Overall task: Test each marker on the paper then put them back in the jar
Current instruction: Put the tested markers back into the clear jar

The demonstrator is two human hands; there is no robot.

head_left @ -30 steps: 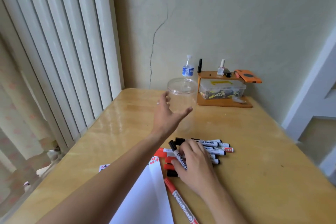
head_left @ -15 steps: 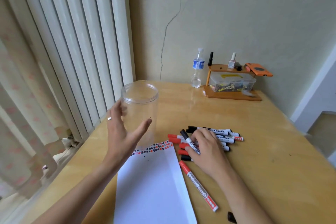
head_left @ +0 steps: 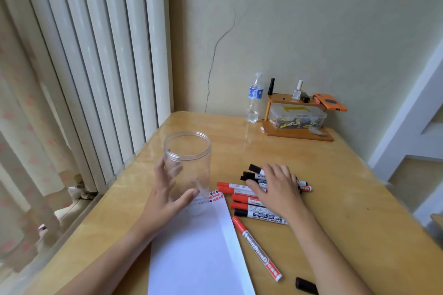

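Far beyond the hands, a water bottle (head_left: 254,99) stands beside a small wooden shelf (head_left: 297,132) holding an orange phone (head_left: 332,102) and a clear box (head_left: 297,118).

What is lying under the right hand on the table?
The right hand rests on a pile of whiteboard markers. Black and red caps stick out to its left, and marker ends to its right. The middle parts of the barrels beneath the palm are covered, so their exact number cannot be told.
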